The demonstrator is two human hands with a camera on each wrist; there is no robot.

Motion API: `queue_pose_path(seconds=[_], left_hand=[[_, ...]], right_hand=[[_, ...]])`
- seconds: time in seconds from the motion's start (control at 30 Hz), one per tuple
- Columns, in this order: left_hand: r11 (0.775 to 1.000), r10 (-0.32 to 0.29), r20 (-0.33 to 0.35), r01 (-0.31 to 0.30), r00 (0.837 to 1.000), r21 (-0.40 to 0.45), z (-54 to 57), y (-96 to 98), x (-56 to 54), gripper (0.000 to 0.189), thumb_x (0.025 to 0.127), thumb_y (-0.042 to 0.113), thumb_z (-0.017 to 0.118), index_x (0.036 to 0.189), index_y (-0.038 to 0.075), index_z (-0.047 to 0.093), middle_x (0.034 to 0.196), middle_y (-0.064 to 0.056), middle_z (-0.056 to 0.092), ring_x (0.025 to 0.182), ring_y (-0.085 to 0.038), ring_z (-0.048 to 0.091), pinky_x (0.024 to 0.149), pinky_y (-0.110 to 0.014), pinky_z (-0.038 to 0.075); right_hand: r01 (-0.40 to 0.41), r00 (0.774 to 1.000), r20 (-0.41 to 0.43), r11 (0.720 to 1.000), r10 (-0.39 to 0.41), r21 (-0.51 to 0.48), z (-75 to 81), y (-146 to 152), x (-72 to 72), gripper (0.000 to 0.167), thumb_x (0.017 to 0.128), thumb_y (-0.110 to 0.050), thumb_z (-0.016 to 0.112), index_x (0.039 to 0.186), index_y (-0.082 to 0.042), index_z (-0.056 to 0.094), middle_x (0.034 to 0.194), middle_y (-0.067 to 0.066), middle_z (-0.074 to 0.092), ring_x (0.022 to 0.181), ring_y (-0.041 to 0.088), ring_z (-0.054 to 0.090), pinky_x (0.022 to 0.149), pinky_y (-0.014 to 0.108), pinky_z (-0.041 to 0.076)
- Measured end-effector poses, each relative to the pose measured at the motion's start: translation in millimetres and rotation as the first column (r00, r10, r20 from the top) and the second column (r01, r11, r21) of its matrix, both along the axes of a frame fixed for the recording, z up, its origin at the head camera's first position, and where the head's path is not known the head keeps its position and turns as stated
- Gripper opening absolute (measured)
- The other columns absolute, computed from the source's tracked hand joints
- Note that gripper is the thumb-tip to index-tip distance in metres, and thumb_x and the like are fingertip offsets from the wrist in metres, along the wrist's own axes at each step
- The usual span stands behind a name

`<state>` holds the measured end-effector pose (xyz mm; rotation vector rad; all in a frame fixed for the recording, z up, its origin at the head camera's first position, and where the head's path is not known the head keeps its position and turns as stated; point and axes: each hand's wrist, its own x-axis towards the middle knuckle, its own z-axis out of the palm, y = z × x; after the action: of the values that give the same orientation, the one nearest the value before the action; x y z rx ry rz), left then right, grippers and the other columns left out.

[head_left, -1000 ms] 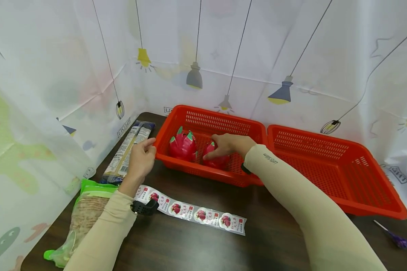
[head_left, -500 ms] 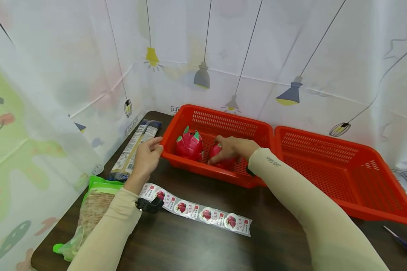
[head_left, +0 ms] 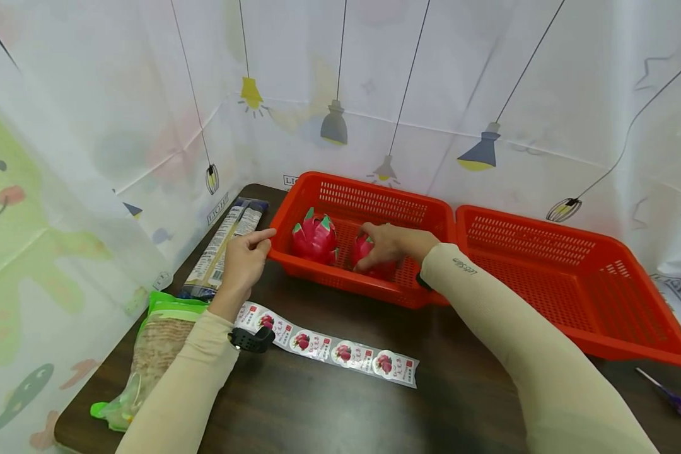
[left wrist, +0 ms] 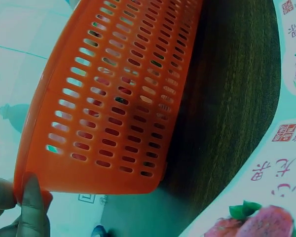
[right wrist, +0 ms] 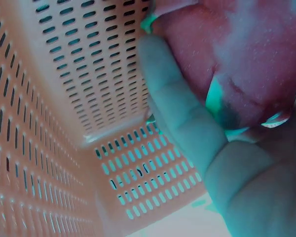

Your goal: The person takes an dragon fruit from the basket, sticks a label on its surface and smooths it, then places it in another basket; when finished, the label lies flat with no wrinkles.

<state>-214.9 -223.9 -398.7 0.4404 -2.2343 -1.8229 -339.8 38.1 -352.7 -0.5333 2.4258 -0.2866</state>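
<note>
While our right hand [head_left: 390,243] curls round a dragon fruit [head_left: 361,251] in the left red basket [head_left: 340,277] and our left hand [head_left: 245,261] pinches that basket's rim [left wrist: 25,153], our squeezing hard could bend the green tips [right wrist: 215,96]. Lifting leftward might knock the second fruit [head_left: 314,238]; tugging the rim could drag the basket onto the label strip [head_left: 325,349].

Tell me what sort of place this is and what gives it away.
Probably a makeshift tabletop packing corner, judging by the red rectangular perforated plastic baskets, the long white strip of fruit-picture stickers and the white lamp-patterned sheeting around it.
</note>
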Motion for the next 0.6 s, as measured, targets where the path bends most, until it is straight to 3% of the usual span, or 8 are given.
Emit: queue_pose_path(seconds=[0.17,0.33,0.6], left_hand=[[0.999,0.009,-0.001,-0.009,1.0,-0.034,-0.7,0.6,-1.5,0.033,0.103,0.009,0.052,0.132,0.005,0.068,0.139,-0.019,0.062,0.116,-0.031,0.063,0.095,-0.032,0.054],[0.998,0.013,0.005,-0.013,1.0,-0.054,-0.6,0.6,-2.7,0.032,0.103,0.01,0.053,0.129,0.005,0.07,0.136,-0.019,0.065,0.11,-0.03,0.065,0.078,-0.017,0.05],[0.998,0.007,-0.027,-0.009,1.0,-0.069,1.8,1.9,-6.6,0.03,0.102,0.009,0.056,0.127,0.004,0.071,0.134,-0.02,0.067,0.109,-0.031,0.068,0.079,-0.015,0.055]], right_hand=[[-0.023,0.998,-0.064,0.998,0.02,-0.052,15.3,7,2.0,0.095,0.076,-0.043,0.086,0.15,-0.022,0.031,0.14,0.013,0.051,0.129,0.035,0.049,0.09,0.046,0.06],[-0.041,0.991,-0.133,0.992,0.024,-0.122,39.8,18,9.8,0.093,0.077,-0.042,0.086,0.15,-0.02,0.032,0.143,0.012,0.048,0.132,0.035,0.046,0.091,0.048,0.059],[-0.076,0.964,-0.263,0.98,0.025,-0.185,79.1,50,39.9,0.095,0.077,-0.04,0.086,0.152,-0.021,0.031,0.143,0.011,0.048,0.131,0.036,0.047,0.089,0.05,0.06]])
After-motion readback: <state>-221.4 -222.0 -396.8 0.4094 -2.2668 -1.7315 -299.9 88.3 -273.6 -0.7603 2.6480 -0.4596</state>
